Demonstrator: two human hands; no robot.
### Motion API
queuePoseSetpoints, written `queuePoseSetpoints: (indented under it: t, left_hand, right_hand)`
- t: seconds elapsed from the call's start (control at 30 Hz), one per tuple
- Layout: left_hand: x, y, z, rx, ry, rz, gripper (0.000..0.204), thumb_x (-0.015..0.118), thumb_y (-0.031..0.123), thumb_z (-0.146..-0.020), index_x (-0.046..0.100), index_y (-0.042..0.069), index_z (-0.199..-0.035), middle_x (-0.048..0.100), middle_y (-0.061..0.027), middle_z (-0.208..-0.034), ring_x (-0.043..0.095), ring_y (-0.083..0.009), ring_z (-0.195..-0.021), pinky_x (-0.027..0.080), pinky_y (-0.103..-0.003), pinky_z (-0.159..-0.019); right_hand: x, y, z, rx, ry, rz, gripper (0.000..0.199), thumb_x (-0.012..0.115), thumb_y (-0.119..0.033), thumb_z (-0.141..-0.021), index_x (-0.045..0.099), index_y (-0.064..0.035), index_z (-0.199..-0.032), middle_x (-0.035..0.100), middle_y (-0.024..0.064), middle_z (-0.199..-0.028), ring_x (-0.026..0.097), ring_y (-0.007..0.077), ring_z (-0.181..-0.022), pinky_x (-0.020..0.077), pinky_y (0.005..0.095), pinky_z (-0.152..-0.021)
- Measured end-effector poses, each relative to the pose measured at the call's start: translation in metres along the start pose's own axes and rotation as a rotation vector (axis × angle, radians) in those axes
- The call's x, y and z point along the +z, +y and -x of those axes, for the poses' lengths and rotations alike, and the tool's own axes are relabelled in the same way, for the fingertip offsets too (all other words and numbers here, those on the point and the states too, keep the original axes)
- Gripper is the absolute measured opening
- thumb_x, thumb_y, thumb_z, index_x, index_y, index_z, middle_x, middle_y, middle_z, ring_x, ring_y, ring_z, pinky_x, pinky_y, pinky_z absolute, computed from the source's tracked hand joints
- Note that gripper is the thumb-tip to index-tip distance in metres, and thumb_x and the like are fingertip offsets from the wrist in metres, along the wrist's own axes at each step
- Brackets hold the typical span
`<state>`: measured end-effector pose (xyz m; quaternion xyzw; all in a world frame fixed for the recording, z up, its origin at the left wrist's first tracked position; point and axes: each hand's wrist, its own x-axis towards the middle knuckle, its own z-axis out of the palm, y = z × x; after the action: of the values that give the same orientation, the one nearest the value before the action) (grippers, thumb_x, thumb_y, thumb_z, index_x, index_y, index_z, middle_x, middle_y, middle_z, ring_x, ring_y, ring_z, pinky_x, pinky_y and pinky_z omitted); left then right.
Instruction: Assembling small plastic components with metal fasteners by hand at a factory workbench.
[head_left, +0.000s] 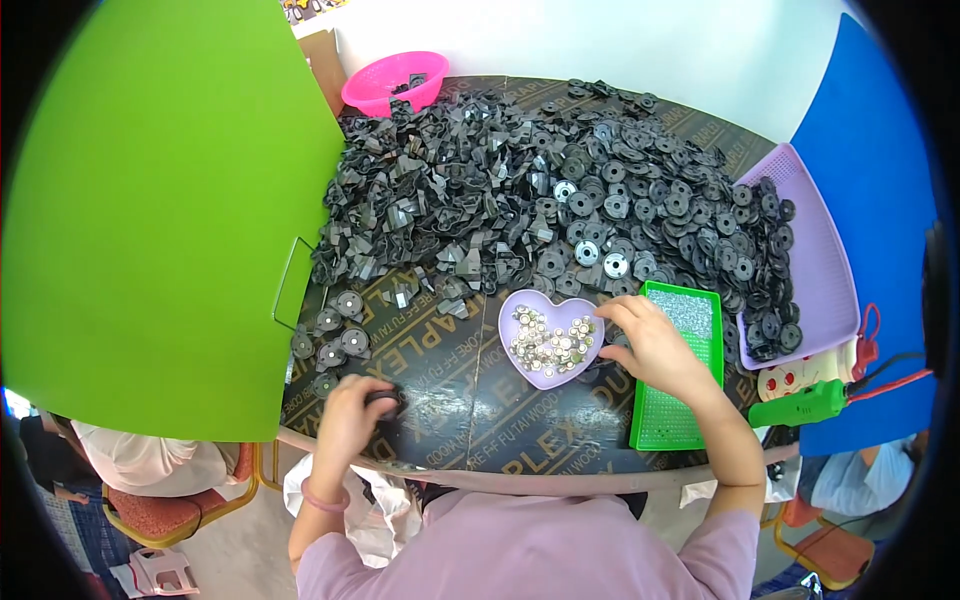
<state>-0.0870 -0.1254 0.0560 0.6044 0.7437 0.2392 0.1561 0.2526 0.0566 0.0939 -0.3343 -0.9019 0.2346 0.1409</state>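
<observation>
My left hand (350, 412) is closed on a dark round plastic part (382, 403) low over the near left of the table. Just beyond it lies a small group of black round parts (330, 355) with metal centres. My right hand (655, 348) has its thumb and fingers apart at the right rim of a lilac heart-shaped dish (505, 325); whether it touches the rim I cannot tell. Small metal pieces (548, 345) fill the dish. Under my right wrist is a green tray (716, 350) with a studded bottom and small silvery pieces at its far end.
A heap of black angular parts (430, 190) and black discs (660, 200) covers the far table (470, 410). A pink basket (375, 85) stands behind, a lilac basket (825, 260) at right. A green corded tool (800, 405) lies near right. Green (160, 220) and blue (850, 170) panels flank the table.
</observation>
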Motion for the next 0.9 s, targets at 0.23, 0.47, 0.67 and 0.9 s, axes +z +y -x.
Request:
queuePoseSetpoints:
  t: [0.23,0.47,0.67,0.9]
  left_hand:
    - [-0.004,-0.030,0.004,-0.002,0.124,-0.303,0.026,0.069,0.003,-0.066,0.062,0.002,-0.090,0.059,-0.0129,-0.083,0.054,-0.0323,-0.086,0.043,-0.038,-0.079]
    - [-0.007,-0.039,-0.024,0.130,0.094,-0.262,0.030,0.069,0.001,-0.065,0.061,0.002,-0.094,0.055,-0.0132,-0.096,0.052,-0.0320,-0.092,0.044,-0.038,-0.082]
    - [-0.008,-0.025,-0.031,0.077,0.101,-0.301,0.033,0.069,0.001,-0.066,0.058,0.003,-0.097,0.054,-0.0118,-0.094,0.052,-0.0322,-0.093,0.043,-0.038,-0.080]
    - [0.001,0.018,-0.077,0.211,0.259,-0.264,0.028,0.069,0.006,-0.071,0.056,0.005,-0.096,0.055,-0.0101,-0.096,0.052,-0.0315,-0.093,0.044,-0.038,-0.078]
  right_hand:
    - [0.023,0.030,0.002,0.142,-0.135,0.428,0.060,0.077,-0.020,-0.063,0.054,-0.0038,-0.116,0.055,0.0124,-0.115,0.048,0.0299,-0.108,0.0327,0.0409,-0.096]
    - [0.033,0.047,0.004,0.137,-0.089,0.527,0.044,0.075,-0.018,-0.065,0.061,-0.0065,-0.105,0.062,0.0091,-0.100,0.052,0.0269,-0.103,0.0311,0.0451,-0.096]
    - [0.036,0.036,0.003,0.102,-0.093,0.505,0.023,0.067,-0.011,-0.070,0.061,-0.0062,-0.093,0.061,0.0095,-0.092,0.053,0.0263,-0.099,0.0313,0.0468,-0.096]
    - [0.037,0.043,-0.009,0.043,0.165,0.745,0.011,0.055,-0.003,-0.072,0.060,-0.0054,-0.082,0.059,0.0099,-0.081,0.054,0.0264,-0.089,0.0355,0.0445,-0.091]
